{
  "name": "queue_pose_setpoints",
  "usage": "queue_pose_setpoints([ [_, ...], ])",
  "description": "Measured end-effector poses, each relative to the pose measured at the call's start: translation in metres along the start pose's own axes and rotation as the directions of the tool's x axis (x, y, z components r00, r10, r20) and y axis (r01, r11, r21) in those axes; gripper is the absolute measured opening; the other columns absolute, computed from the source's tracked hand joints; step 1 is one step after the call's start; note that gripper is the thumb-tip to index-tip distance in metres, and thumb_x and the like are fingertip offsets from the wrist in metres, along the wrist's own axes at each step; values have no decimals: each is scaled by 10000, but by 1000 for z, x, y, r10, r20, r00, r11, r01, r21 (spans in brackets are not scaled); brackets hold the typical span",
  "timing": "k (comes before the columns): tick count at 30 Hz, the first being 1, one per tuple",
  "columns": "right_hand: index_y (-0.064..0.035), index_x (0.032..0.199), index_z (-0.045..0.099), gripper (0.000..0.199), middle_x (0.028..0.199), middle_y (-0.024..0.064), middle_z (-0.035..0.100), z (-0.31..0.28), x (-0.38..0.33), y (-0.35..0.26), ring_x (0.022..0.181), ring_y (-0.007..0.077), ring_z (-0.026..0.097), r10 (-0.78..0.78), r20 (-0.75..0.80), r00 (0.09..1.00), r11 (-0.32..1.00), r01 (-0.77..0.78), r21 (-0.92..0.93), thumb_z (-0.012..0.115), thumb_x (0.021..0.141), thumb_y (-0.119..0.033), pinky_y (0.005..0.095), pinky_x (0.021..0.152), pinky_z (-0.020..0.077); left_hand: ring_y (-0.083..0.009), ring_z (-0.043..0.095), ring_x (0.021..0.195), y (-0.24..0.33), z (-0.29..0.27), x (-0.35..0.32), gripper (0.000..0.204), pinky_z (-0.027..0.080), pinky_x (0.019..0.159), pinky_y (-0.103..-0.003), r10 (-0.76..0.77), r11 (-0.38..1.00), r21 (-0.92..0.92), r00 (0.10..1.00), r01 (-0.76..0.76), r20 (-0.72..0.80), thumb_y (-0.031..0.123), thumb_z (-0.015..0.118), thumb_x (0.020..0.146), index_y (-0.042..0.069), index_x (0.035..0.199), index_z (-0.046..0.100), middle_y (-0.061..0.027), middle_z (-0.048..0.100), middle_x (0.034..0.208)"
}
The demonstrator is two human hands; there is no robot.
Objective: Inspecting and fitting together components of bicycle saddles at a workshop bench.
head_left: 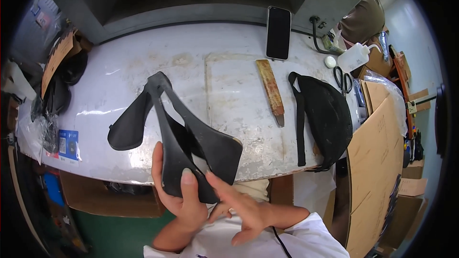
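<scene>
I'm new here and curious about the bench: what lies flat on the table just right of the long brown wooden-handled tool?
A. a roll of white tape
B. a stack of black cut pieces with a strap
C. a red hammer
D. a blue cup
B: right of the brown tool lies a stack of black pieces with a strap, flat on the white table.

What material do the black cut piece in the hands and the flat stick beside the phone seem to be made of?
The black cut piece looks like thin leather or synthetic sheet: matte, bending where the left hand holds it. The flat stick looks wooden: tan-brown, worn and stained, rigid. Its grey tip could be metal, but that is unclear.
</scene>
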State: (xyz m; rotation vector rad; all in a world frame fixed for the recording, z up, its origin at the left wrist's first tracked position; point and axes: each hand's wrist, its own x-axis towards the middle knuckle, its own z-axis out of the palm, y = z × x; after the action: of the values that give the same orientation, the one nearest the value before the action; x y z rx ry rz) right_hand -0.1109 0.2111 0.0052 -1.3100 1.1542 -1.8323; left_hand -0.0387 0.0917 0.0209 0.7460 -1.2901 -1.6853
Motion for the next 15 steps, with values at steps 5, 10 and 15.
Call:
queue_pose_setpoints([
  [5, 82, 1445, 327, 786, 1544, 360, 104, -14, -2, -4, 1164, 383, 566, 107, 253, 961, 891, 20, -453, 643, 891, -377, 277, 656, 527, -211, 506, 1189, 6, -3, 1, 645, 410, 1011, -323, 19, 1000, -7, 1000, -19, 3, 115, 546, 919, -45, 1472, 255, -184, 477, 1351],
  [10, 49, 1150, 541, 514, 1277, 215, 533, -36, -11, -4, 1012, 258, 603, 283, -625, 727, 944, -327, 47, 627, 910, -398, 347, 822, 494, -185, 543, 1150, 18, -27, 4, 691, 415, 1002, -308, -124, 989, 100, 978, 108, 169, 107, 659, 849, -61, 1438, 340, -161, 514, 1329],
  [15, 41, 957, 625, 480, 925, 116, 603, -82, -12, 13, 844, 200, 600, 224, 213, 951, 756, -308, 577, 654, 886, -433, 303, 731, 451, -178, 595, 1097, 23, -43, 7, 822, 448, 975, -318, -348, 926, 9, 844, 378, 408, 111, 884, 605, -69, 1318, 516, -147, 615, 1201],
])
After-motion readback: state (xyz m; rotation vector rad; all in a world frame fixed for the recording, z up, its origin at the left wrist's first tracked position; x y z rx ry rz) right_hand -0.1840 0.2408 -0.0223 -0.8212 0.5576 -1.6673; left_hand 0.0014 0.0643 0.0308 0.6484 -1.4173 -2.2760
